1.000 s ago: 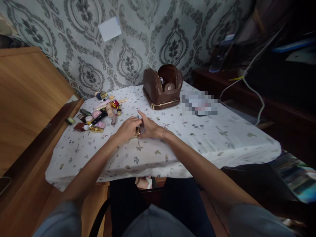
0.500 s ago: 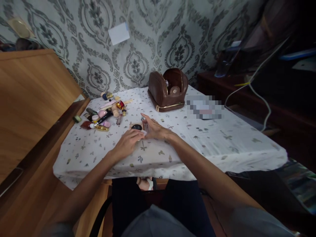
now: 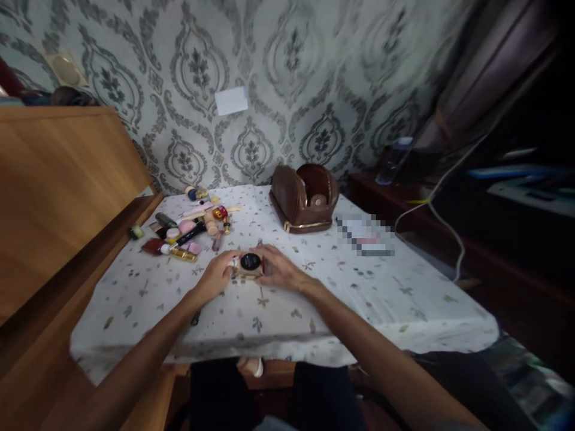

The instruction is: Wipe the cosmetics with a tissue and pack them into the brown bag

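Note:
My left hand (image 3: 216, 276) and my right hand (image 3: 284, 269) close in from both sides on a small cluster of cosmetics near the middle of the table. In the cluster a round black-topped compact (image 3: 250, 261) stands out, with beige pieces around and under it. A small whitish piece sits at my left fingertips, and a clear or pinkish one lies against my right fingers; their kinds are too small to tell. My fingers are bent against the sides of the cluster. Beyond my left hand lies a loose pile of makeup, including a black tube (image 3: 191, 233) and a gold tube (image 3: 183, 254).
A brown makeup bag (image 3: 302, 200) stands unzipped at the back of the table. To its right lies a blurred-out flat object (image 3: 366, 233). A patterned white cloth (image 3: 359, 305) covers the table. A wooden panel (image 3: 63, 197) borders the left; a white cable (image 3: 453, 239) hangs at the right.
My left hand has shifted from the front of the cluster to its left side, so the black-topped compact shows more fully between my hands. The view has tilted upward.

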Demonstrator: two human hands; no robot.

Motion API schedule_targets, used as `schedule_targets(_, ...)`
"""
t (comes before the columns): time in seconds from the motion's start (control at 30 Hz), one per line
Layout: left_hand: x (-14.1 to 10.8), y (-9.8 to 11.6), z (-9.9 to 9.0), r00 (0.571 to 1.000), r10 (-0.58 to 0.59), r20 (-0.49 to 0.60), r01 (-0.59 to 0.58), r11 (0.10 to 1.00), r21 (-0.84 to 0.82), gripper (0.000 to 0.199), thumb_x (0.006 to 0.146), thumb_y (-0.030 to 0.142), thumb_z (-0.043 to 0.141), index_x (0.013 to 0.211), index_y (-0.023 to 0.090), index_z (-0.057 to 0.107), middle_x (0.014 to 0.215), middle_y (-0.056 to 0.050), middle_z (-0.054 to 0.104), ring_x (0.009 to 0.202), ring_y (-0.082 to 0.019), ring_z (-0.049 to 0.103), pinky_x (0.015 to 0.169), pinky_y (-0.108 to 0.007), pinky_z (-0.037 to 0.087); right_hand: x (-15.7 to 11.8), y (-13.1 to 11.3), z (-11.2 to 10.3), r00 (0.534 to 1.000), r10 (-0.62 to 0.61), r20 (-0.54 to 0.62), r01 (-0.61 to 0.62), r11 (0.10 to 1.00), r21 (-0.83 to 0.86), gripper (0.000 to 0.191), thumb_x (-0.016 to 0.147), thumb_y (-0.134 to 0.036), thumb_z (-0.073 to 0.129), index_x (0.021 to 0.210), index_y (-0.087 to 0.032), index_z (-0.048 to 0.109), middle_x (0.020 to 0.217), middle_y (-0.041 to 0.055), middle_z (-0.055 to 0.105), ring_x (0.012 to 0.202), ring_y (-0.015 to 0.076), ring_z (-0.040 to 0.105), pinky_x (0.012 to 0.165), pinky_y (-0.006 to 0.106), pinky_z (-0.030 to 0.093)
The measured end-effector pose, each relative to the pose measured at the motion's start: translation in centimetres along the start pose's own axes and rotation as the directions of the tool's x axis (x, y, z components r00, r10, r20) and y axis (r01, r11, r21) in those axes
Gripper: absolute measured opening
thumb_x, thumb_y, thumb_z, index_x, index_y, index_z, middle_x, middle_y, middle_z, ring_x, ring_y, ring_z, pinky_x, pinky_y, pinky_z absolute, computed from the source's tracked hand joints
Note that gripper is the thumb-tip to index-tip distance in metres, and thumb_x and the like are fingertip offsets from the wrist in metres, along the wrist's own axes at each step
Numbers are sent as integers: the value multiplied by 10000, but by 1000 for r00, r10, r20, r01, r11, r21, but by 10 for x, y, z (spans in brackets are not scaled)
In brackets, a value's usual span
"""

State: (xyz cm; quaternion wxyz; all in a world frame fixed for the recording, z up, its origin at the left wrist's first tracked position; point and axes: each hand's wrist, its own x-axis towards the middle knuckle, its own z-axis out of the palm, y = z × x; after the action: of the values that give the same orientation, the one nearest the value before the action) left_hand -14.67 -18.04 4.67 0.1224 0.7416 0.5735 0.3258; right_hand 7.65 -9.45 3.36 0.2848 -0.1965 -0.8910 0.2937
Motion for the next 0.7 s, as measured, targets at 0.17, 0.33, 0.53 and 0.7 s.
schedule_targets(0.17, 17, -9, -4, 993, -64, 102, 89, 959, -270, 480, 780, 104, 486, 1233, 186, 621, 1263, -85, 674, 1200, -259, 593, 1072, -412, 431, -1, -6, -8, 995, 95, -28, -91, 988, 122, 581, 806, -354, 717, 1345, -213, 552, 1255, 118, 579, 1159, 260, 551, 1012, 446, 446)
schedule_targets(0.33, 23, 0, -15, 965, -134, 227, 247, 759, -602, 645, 744, 331, 744, 1351, 258, 538, 1379, -60, 593, 1279, -301, 531, 1024, -367, 466, 1, -10, -12, 967, 253, -38, -217, 890, 400, 551, 889, -528, 597, 1340, -215, 550, 1259, 91, 621, 1138, 233, 591, 1004, 403, 466)
schedule_targets(0.53, 28, 21, 4, 886, -381, 264, 413, 394, -821, 674, 698, 513, 794, 1272, 292, 519, 1140, -21, 647, 759, -142, 653, 653, -230, 522, 8, -16, -16, 969, 246, -8, -214, 858, 467, 545, 933, -570, 504, 1312, -185, 582, 1251, 93, 653, 1157, 238, 601, 1006, 391, 468)
schedule_targets(0.7, 31, 32, 11, 853, -441, 279, 444, 332, -832, 701, 655, 557, 809, 1219, 268, 510, 1028, -4, 660, 622, -102, 609, 519, -189, 455, 6, -26, -20, 995, 97, -37, -81, 949, 306, 500, 943, -462, 540, 1359, -185, 536, 1230, 96, 650, 1104, 230, 618, 973, 376, 482)
